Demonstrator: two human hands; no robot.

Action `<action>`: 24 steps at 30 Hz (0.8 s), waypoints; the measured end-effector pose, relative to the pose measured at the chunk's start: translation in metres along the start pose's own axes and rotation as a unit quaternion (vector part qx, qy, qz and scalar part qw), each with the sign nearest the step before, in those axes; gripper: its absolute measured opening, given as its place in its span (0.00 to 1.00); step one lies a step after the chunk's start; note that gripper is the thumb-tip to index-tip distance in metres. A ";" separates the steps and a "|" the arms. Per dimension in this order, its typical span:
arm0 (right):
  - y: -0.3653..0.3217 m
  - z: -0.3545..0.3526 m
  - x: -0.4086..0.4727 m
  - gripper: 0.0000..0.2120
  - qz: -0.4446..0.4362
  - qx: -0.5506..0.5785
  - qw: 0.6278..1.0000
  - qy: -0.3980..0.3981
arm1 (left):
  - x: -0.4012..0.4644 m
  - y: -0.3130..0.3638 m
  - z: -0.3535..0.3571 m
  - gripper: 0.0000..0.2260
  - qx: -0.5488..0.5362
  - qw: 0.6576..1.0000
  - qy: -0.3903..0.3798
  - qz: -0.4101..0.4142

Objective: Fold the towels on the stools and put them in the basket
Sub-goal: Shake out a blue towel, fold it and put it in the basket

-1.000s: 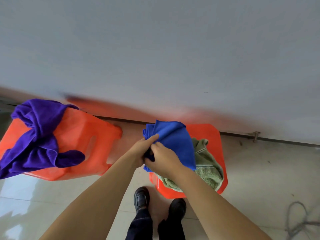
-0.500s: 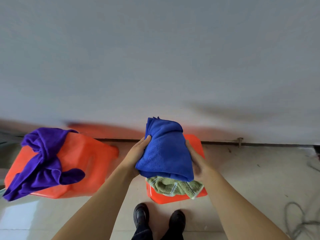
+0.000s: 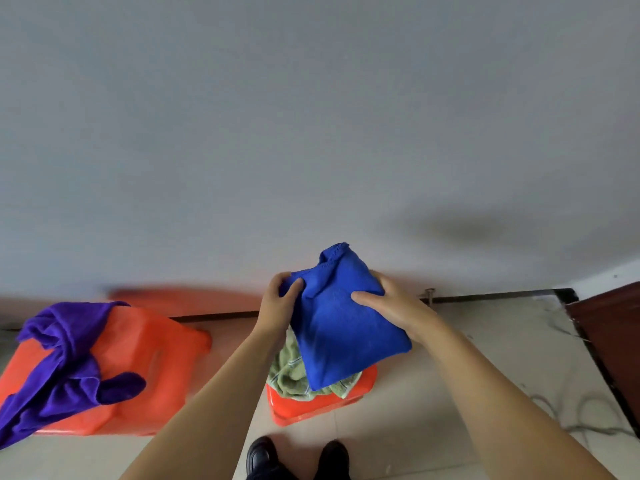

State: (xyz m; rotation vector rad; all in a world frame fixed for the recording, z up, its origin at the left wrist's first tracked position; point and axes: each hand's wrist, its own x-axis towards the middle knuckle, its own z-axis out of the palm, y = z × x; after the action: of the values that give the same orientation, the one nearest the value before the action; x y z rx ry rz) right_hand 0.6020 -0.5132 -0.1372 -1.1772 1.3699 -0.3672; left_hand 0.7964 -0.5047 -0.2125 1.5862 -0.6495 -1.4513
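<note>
While the folded blue towel hangs at centre frame above the green towel on the right orange stool, left hand and right hand grip its upper corners with curled fingers

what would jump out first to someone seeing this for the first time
The folded blue towel held up in the centre, gripped by the left hand and right hand. Next, the crumpled purple towel draped over the orange stool at left, and a green towel on the stool under the blue one.
</note>
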 end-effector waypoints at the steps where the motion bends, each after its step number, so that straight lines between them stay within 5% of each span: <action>1: -0.003 -0.007 -0.007 0.13 0.002 0.004 1.000 0.014 | -0.001 0.002 0.006 0.05 -0.006 1.000 -0.003 0.005; 5: -0.009 -0.027 -0.028 0.13 0.018 0.037 0.996 0.074 | -0.004 0.015 0.019 0.11 -0.090 0.996 0.009 -0.010; 12: -0.027 -0.003 -0.041 0.09 0.021 -0.033 0.992 0.123 | 0.001 0.024 -0.001 0.15 -0.012 0.988 0.140 -0.068; 15: -0.040 0.012 -0.047 0.10 0.008 -0.082 0.986 0.144 | -0.003 0.040 -0.016 0.13 0.071 0.994 0.079 -0.036; 18: -0.047 0.018 -0.056 0.10 -0.005 -0.131 0.975 0.177 | -0.016 0.070 -0.012 0.04 0.131 0.983 -0.017 0.127; 21: -0.048 0.024 -0.070 0.11 -0.019 -0.178 0.962 0.206 | -0.030 0.097 0.012 0.06 0.210 0.931 -0.164 0.250; 24: -0.044 0.029 -0.088 0.12 -0.025 -0.206 0.952 0.225 | -0.038 0.113 0.035 0.02 0.351 0.864 -0.218 0.289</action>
State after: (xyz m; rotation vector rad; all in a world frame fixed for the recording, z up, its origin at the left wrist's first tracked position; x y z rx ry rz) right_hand 0.6231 -0.4495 -0.0594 -1.5339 1.8789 -0.4147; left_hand 0.7749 -0.5365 -0.0942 1.3521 -1.9159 -1.1501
